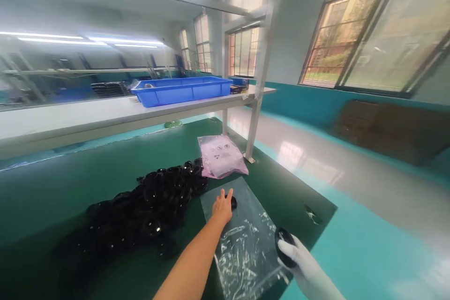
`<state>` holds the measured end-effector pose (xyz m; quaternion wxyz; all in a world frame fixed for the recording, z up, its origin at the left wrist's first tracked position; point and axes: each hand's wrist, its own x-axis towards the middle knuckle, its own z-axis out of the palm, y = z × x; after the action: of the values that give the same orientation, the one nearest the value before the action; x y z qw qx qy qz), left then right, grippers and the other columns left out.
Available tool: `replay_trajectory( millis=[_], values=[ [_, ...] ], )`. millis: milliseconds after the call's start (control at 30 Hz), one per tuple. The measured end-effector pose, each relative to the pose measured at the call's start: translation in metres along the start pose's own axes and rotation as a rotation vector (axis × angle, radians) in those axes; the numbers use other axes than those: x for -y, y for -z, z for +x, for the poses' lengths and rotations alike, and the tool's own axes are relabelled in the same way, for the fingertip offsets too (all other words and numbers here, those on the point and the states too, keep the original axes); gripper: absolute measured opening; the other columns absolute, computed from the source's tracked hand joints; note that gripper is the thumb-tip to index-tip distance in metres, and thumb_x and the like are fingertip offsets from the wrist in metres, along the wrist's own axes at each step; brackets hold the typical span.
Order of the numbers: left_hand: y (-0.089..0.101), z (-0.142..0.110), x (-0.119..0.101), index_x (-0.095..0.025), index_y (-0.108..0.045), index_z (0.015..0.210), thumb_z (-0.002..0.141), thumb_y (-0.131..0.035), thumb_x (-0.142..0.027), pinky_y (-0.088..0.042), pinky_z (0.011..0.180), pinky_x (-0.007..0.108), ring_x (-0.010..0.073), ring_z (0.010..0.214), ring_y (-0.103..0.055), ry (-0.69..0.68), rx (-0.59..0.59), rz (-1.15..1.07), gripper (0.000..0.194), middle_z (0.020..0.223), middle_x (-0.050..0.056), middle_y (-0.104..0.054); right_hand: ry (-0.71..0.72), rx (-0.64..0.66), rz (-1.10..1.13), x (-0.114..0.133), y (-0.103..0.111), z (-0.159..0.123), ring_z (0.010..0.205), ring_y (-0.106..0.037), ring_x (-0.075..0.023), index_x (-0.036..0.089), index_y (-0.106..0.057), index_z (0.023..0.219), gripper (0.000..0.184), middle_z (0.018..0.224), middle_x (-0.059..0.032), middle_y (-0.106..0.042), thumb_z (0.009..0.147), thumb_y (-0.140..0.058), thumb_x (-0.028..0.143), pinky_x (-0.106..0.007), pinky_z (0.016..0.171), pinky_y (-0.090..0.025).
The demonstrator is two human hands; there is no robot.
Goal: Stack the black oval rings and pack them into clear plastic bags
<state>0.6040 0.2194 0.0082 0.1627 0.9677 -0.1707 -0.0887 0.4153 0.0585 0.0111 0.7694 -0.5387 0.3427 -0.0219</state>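
My left hand [222,207], bare, reaches over a clear plastic bag [242,248] lying flat on the green table. Its visible fingers are stretched out and apart. Partly behind them is a small black rounded piece [234,203]; I cannot tell whether the hand presses on it. At the bag's right edge my right hand [293,253], in a white glove, is closed around a glossy black oval piece [285,247]. Left of the bag spreads a pile of shiny black rounded pieces [151,201], their exact kind unclear.
A pink printed plastic bag [223,155] lies beyond the clear one, near the shelf's white post [256,122]. Above the table's far side runs a shelf [87,115] bearing a blue bin [183,93] and small boxes [239,86]. The table's right corner [332,208] borders the floor.
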Motion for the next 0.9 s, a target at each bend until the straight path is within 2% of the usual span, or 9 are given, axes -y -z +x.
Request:
replay_trajectory(
  millis=[133, 300, 367, 467, 533, 600, 667, 800, 900],
  values=[
    [0.011, 0.020, 0.010, -0.030, -0.054, 0.101, 0.058, -0.064, -0.017, -0.042, 0.079, 0.032, 0.0212, 0.099, -0.049, 0.096, 0.060, 0.088, 0.046, 0.105, 0.002, -0.055, -0.162, 0.162, 0.050, 0.002, 0.011, 0.037, 0.105, -0.053, -0.0262, 0.021, -0.050, 0.106, 0.061, 0.114, -0.0093, -0.056, 0.055, -0.067, 0.050, -0.032, 0.076, -0.048],
    [0.033, -0.037, 0.032, -0.025, -0.039, 0.122, 0.067, -0.060, -0.023, -0.029, 0.093, 0.045, 0.0298, 0.116, -0.034, 0.295, 0.035, 0.191, 0.059, 0.123, 0.011, -0.042, -0.258, 0.271, 0.103, 0.000, 0.024, 0.045, 0.096, -0.055, -0.0200, 0.021, -0.051, 0.104, 0.051, 0.103, -0.0055, -0.058, 0.061, -0.067, 0.043, -0.031, 0.078, -0.046],
    [0.019, -0.078, 0.015, -0.026, -0.035, 0.125, 0.073, -0.056, -0.031, -0.024, 0.098, 0.043, 0.0271, 0.120, -0.030, 0.199, 0.023, 0.155, 0.057, 0.128, 0.008, -0.038, -0.277, 0.303, 0.132, 0.000, 0.026, 0.048, 0.093, -0.055, -0.0185, 0.021, -0.053, 0.101, 0.045, 0.098, -0.0037, -0.059, 0.062, -0.067, 0.041, -0.032, 0.079, -0.046],
    [-0.025, -0.135, -0.027, -0.033, -0.035, 0.125, 0.062, -0.064, -0.047, -0.023, 0.101, 0.040, 0.0261, 0.122, -0.029, -0.116, 0.185, -0.026, 0.071, 0.133, 0.002, -0.036, -0.295, 0.329, 0.154, 0.001, 0.029, 0.053, 0.089, -0.055, -0.0182, 0.020, -0.056, 0.092, 0.037, 0.088, -0.0020, -0.059, 0.062, -0.067, 0.039, -0.033, 0.079, -0.046],
    [-0.053, -0.158, -0.047, -0.029, -0.038, 0.124, 0.061, -0.066, -0.042, -0.022, 0.101, 0.044, 0.0292, 0.123, -0.028, -0.113, 0.192, -0.028, 0.070, 0.134, 0.004, -0.036, -0.312, 0.339, 0.175, 0.006, 0.032, 0.055, 0.091, -0.055, -0.0194, 0.019, -0.056, 0.090, 0.034, 0.088, -0.0022, -0.060, 0.063, -0.067, 0.038, -0.035, 0.081, -0.046],
    [-0.067, -0.166, -0.054, -0.026, -0.046, 0.117, 0.070, -0.058, -0.030, -0.027, 0.098, 0.043, 0.0278, 0.120, -0.032, -0.062, 0.159, -0.012, 0.049, 0.127, 0.005, -0.043, -0.334, 0.347, 0.222, 0.017, 0.038, 0.054, 0.097, -0.054, -0.0215, 0.020, -0.056, 0.092, 0.034, 0.093, -0.0034, -0.061, 0.064, -0.066, 0.037, -0.039, 0.085, -0.044],
    [-0.067, -0.167, -0.050, -0.026, -0.052, 0.109, 0.074, -0.049, -0.021, -0.032, 0.095, 0.039, 0.0241, 0.115, -0.037, -0.071, 0.141, -0.023, 0.036, 0.120, 0.004, -0.049, -0.335, 0.361, 0.292, 0.030, 0.046, 0.048, 0.104, -0.051, -0.0236, 0.020, -0.056, 0.097, 0.036, 0.102, -0.0052, -0.060, 0.066, -0.065, 0.036, -0.042, 0.088, -0.043],
    [-0.054, -0.167, -0.042, -0.028, -0.051, 0.110, 0.071, -0.051, -0.018, -0.033, 0.093, 0.035, 0.0213, 0.112, -0.040, -0.177, 0.157, -0.052, 0.040, 0.115, 0.002, -0.051, -0.288, 0.403, 0.388, 0.051, 0.065, 0.030, 0.111, -0.048, -0.0271, 0.021, -0.053, 0.107, 0.042, 0.117, -0.0085, -0.055, 0.069, -0.060, 0.039, -0.049, 0.091, -0.039],
    [-0.053, -0.167, -0.045, -0.025, -0.057, 0.096, 0.078, -0.041, -0.018, -0.039, 0.078, 0.029, 0.0181, 0.095, -0.050, -0.073, 0.170, -0.044, 0.025, 0.098, 0.002, -0.057, -0.233, 0.552, 0.379, 0.051, 0.068, 0.016, 0.111, -0.048, -0.0281, 0.022, -0.054, 0.107, 0.045, 0.118, -0.0098, -0.055, 0.069, -0.057, 0.046, -0.053, 0.094, -0.034]
  ],
)
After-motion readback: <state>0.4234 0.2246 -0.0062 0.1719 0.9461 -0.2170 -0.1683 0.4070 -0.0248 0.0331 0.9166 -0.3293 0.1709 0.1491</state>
